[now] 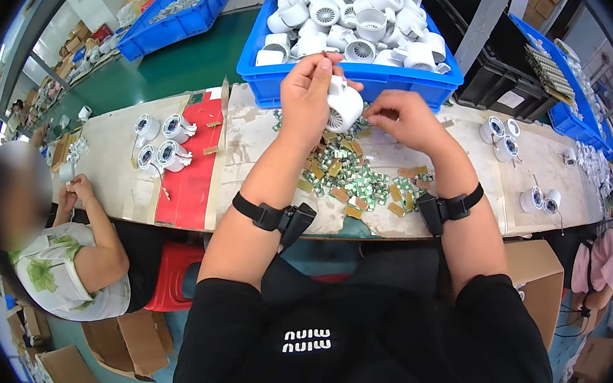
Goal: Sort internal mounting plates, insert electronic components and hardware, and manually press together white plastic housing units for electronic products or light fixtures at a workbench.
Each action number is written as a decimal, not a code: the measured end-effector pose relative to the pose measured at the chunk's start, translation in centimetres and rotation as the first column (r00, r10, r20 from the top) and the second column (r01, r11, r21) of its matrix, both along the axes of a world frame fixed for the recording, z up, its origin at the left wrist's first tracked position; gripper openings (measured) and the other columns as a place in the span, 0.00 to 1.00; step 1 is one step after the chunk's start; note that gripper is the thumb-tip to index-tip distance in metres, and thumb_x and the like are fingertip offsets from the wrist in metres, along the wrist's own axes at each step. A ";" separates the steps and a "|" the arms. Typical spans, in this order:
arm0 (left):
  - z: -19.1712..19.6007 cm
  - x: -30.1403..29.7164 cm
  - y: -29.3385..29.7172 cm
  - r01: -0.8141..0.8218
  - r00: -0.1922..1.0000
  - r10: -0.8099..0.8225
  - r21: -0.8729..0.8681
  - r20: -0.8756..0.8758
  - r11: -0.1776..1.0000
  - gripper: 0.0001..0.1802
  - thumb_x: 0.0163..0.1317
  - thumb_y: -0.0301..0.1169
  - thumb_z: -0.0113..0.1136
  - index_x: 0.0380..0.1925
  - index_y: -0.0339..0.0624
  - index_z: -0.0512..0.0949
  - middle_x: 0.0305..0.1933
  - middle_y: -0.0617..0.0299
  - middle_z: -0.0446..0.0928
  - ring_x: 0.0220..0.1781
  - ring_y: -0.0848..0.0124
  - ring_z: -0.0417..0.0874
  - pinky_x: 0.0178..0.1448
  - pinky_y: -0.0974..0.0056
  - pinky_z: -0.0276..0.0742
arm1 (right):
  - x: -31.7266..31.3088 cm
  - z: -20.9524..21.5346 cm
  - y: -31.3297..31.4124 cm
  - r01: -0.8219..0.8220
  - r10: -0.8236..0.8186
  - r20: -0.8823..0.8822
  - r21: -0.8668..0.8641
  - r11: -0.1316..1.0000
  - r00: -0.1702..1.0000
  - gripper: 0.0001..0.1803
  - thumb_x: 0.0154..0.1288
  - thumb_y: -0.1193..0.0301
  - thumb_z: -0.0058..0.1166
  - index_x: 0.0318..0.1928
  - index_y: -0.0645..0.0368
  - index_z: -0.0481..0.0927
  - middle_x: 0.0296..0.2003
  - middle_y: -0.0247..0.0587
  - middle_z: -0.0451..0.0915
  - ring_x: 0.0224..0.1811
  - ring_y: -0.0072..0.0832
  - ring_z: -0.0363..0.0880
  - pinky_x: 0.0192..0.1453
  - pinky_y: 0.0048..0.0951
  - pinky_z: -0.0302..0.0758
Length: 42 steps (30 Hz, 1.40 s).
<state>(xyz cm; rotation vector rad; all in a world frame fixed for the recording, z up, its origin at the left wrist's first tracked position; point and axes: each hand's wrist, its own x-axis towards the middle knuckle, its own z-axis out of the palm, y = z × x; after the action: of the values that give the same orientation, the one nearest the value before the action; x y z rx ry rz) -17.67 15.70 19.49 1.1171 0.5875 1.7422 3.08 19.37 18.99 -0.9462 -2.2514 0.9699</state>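
While a co-worker (49,255) at far left handles a white part (67,171), the wearer works mid-bench. Next along: white cylindrical units (177,128), some on bare bench, some on a red sheet (186,195). Then the left hand (307,92), closed around one white housing (344,110), its vented face angled down toward the wearer. Housing is held up off the bench, in front of a blue bin (263,86) heaped with similar housings; a loose pile of small circuit boards (359,182) lies below. Just right of the housing, the right hand (408,121) has fingers curled together in a narrow pinch, apart from the housing; can't tell if anything small is in it. Further right, more white units (507,148) stand on the bench.

Step looks like handling a single housing, probably fitting or clearing something small on it. Next move seems to call for the left hand keeping it steady while the right fingertips meet its near side precisely.
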 end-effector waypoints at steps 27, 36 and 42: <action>0.0 0.9 -1.1 -0.251 0.612 0.431 0.354 -0.663 0.901 0.05 0.56 0.26 0.68 0.31 0.37 0.88 0.29 0.60 0.82 0.29 0.69 0.82 0.34 0.66 0.75 | -1.1 0.8 -2.1 0.099 -0.187 -0.539 -0.189 0.977 0.821 0.08 0.77 0.72 0.54 0.47 0.65 0.80 0.36 0.40 0.86 0.29 0.22 0.84 0.27 0.22 0.79; -0.3 0.5 -0.6 -0.199 0.586 0.419 0.377 -0.694 0.904 0.05 0.57 0.26 0.68 0.30 0.36 0.87 0.29 0.60 0.82 0.28 0.69 0.82 0.34 0.65 0.76 | -0.8 1.2 -2.1 0.184 -0.124 -0.306 0.175 0.967 0.944 0.13 0.78 0.69 0.52 0.40 0.66 0.83 0.27 0.32 0.83 0.24 0.17 0.80 0.29 0.22 0.76; -0.5 0.6 -0.7 -0.244 0.673 0.318 0.205 -0.668 0.948 0.07 0.61 0.29 0.69 0.32 0.35 0.88 0.29 0.59 0.85 0.30 0.74 0.84 0.36 0.68 0.78 | -1.2 0.5 -2.2 0.137 -0.168 -0.479 -0.099 0.986 0.862 0.15 0.81 0.65 0.51 0.41 0.63 0.84 0.28 0.30 0.82 0.25 0.16 0.79 0.31 0.19 0.78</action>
<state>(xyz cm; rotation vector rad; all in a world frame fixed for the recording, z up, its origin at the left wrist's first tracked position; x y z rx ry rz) -17.09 14.98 19.01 1.8612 1.2013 1.5686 1.87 17.22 19.52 -0.7832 -1.7074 1.0703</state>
